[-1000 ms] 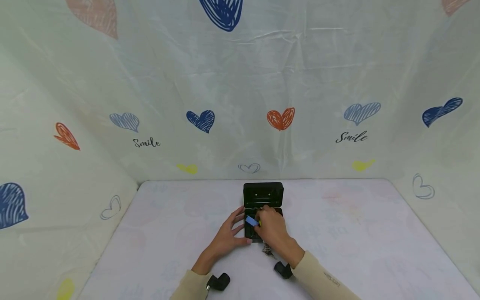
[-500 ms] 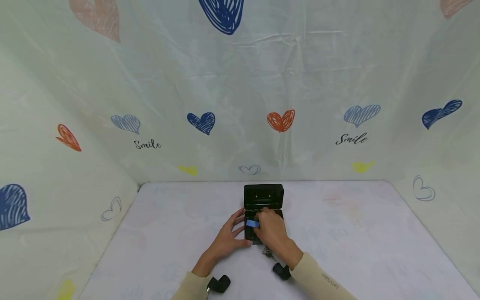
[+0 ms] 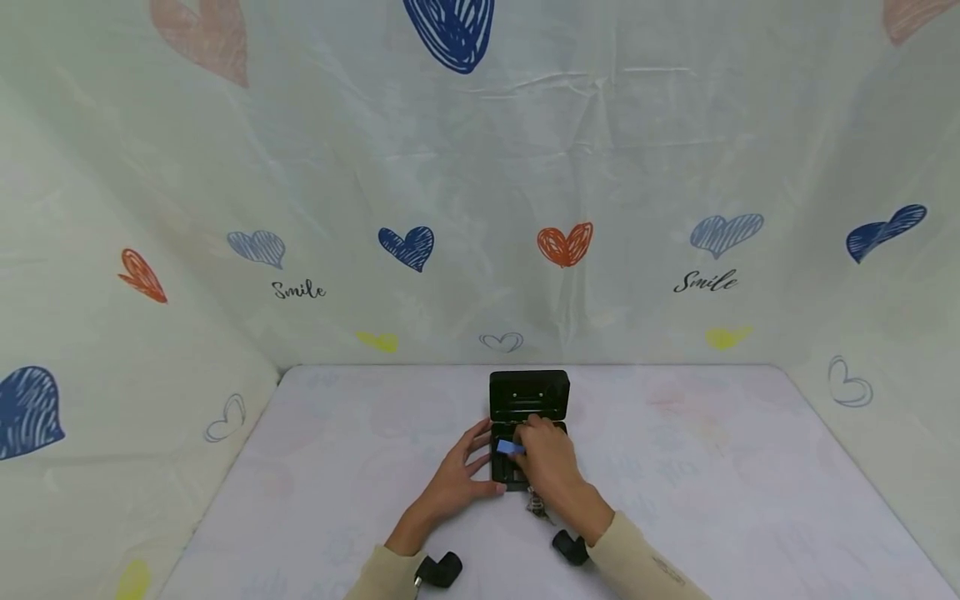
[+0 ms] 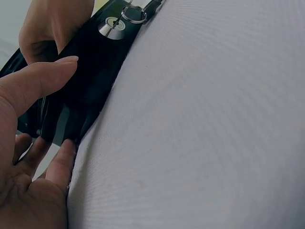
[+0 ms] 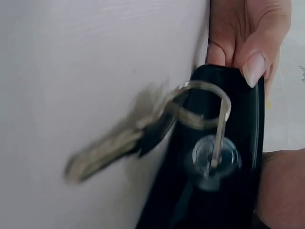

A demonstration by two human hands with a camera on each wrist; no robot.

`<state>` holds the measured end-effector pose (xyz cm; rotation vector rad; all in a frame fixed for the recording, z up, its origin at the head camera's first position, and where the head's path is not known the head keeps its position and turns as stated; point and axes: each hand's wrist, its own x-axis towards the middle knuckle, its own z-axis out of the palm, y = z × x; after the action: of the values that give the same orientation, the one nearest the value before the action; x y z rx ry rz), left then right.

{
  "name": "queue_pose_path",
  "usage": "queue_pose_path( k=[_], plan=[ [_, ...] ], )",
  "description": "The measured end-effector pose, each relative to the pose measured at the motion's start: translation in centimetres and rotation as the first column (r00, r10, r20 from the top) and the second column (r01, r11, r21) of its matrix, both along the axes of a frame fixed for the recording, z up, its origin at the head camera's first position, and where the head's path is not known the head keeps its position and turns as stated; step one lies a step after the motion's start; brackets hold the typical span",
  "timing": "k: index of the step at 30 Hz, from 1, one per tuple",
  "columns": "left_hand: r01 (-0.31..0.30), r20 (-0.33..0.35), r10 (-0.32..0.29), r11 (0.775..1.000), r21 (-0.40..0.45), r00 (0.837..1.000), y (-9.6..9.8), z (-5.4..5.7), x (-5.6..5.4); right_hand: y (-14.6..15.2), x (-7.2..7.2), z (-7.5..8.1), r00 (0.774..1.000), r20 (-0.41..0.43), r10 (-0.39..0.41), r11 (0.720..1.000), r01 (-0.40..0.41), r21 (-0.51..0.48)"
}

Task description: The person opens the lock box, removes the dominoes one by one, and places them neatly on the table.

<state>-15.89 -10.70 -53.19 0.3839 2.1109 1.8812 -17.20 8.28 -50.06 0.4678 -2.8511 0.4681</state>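
A black cash box (image 3: 528, 395) stands on the table with its lid raised. My left hand (image 3: 453, 482) holds it at the near left corner, fingers along the side and thumb at the front wall. Over the open box, my right hand (image 3: 553, 457) pinches a small blue rectangular piece (image 3: 511, 447) whose kind is unclear; the hand hides part of it and much of the interior. A key sits in the front lock (image 4: 112, 27), and another key (image 5: 102, 151) hangs from its ring (image 5: 202, 86) in the right wrist view.
The white table (image 3: 360, 417) reaches back to a white curtain (image 3: 480, 183) printed with hearts. Black wrist cameras (image 3: 440, 570) ride at both cuffs. The hanging key lies near my right forearm.
The blue piece has turned from tilted to nearly level and shifted slightly right with my right fingers. A yellow bit beside it has gone from sight. My left hand keeps its place.
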Motion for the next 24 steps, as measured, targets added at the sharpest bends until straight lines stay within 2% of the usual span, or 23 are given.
queue_pose_path(
  k=[11,16,24],
  plan=[
    [0.0,-0.001,0.0,1.0,-0.015,1.0,0.0,-0.1,0.1,1.9,1.0,0.3,0.991,-0.112,0.071,0.997,-0.071,0.01],
    [-0.004,-0.003,0.004,1.0,-0.021,1.0,0.0,-0.2,0.1,2.8,1.6,0.4,0.987,-0.144,0.077,0.997,-0.073,0.032],
    [-0.014,-0.016,0.013,0.998,-0.054,1.0,0.1,-0.1,-0.1,4.2,2.1,0.6,0.986,-0.16,0.053,0.998,-0.06,-0.037]
  ],
)
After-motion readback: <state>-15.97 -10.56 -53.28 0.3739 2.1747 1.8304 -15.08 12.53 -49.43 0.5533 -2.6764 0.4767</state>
